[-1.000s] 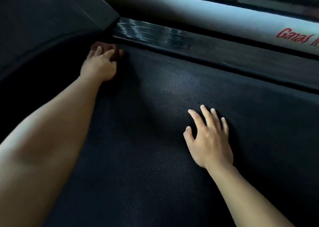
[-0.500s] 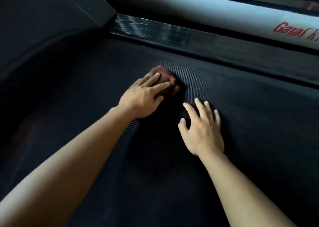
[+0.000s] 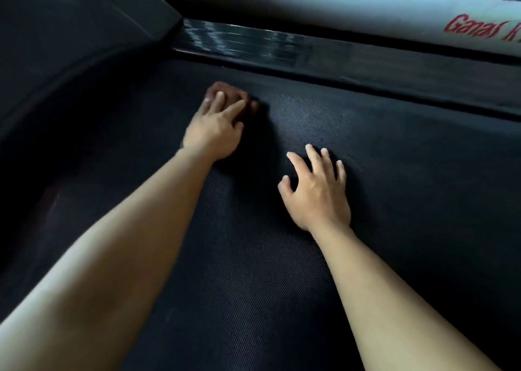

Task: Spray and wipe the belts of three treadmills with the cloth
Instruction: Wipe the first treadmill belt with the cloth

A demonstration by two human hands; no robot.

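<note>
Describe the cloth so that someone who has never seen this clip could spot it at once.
Start at the wide black treadmill belt that fills most of the view, bounded at the top by a glossy dark side rail. On the belt's upper left part, the left hand presses down on a small bunched cloth. It is reddish brown, the only coloured thing on the belt; the right hand rests bare.

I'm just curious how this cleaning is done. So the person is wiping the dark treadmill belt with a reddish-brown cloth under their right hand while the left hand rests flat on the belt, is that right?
Not quite: the hands are swapped. The head view shows the reddish-brown cloth under the left hand, while the right hand rests flat and empty on the dark treadmill belt.
</note>
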